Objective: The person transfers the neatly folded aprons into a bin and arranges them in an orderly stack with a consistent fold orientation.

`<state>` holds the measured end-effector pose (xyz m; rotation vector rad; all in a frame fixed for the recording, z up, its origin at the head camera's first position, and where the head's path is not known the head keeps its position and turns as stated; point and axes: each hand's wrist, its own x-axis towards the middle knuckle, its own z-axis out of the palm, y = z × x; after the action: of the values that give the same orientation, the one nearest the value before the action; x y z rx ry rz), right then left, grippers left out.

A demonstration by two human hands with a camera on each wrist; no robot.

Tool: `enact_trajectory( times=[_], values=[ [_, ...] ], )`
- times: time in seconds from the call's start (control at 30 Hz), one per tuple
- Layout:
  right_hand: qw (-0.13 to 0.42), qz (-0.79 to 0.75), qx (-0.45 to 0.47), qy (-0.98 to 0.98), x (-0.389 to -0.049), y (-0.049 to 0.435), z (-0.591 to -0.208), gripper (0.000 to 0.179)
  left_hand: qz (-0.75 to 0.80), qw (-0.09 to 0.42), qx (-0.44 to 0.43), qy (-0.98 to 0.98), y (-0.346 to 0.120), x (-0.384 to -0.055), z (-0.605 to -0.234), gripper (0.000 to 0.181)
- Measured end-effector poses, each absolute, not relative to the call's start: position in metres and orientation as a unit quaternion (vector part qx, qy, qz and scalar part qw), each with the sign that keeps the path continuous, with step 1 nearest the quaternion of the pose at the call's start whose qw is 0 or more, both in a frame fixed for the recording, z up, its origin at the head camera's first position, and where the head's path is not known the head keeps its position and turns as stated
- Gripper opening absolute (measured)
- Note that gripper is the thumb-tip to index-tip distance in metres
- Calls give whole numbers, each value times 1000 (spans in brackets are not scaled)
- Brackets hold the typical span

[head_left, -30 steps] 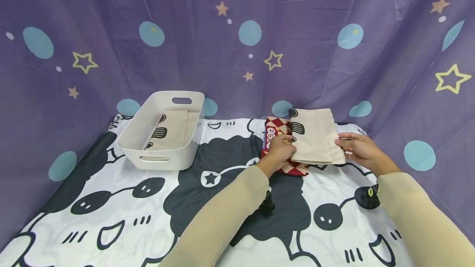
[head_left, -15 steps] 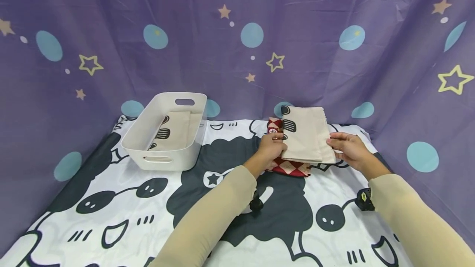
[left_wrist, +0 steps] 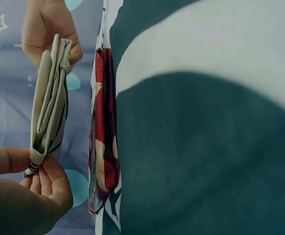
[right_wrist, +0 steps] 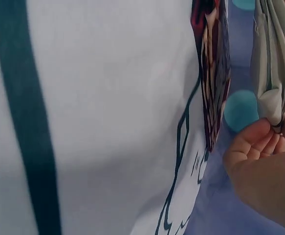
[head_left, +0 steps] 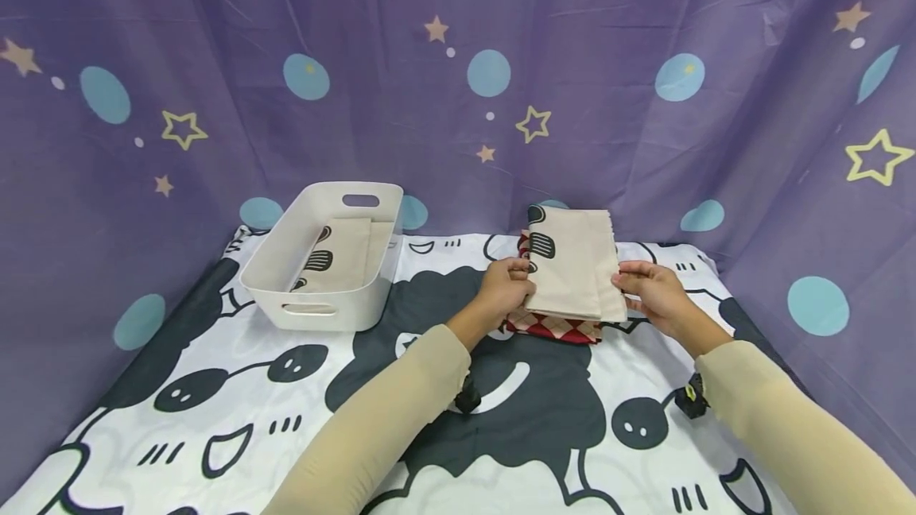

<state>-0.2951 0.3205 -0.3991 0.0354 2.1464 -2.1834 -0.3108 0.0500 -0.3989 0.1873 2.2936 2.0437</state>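
Note:
Both hands hold a folded cream cloth (head_left: 572,265) with black prints along its left side. My left hand (head_left: 504,290) pinches its left edge between thumb and fingers, while my right hand (head_left: 657,296) pinches the right edge. Below it lies a folded red-and-cream checked cloth (head_left: 561,328), mostly covered in the head view. From the left wrist, a gap shows between the cream cloth (left_wrist: 49,103) and the red cloth (left_wrist: 103,132); its layers are seen edge-on. The right wrist view also has the cream cloth (right_wrist: 274,58) raised apart from the checked one (right_wrist: 215,73).
A white plastic basket (head_left: 365,312) with handle holes stands at the back left. Inside it lies another folded cream cloth (head_left: 347,253) with black prints. A black-and-white cartoon sheet (head_left: 236,372) covers the table, and a purple curtain (head_left: 401,118) hangs right behind.
Both hands have carried the cream cloth to the left, so it now covers more of the red checked cloth. The head view has shifted slightly; the basket stays put.

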Motion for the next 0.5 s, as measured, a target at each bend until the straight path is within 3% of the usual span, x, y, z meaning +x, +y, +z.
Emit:
enact_trajectory(
  times=[0.5],
  values=[
    [38, -700, 8, 713, -287, 282, -397, 26, 662, 52, 77, 744, 7, -298, -392, 43]
  ],
)
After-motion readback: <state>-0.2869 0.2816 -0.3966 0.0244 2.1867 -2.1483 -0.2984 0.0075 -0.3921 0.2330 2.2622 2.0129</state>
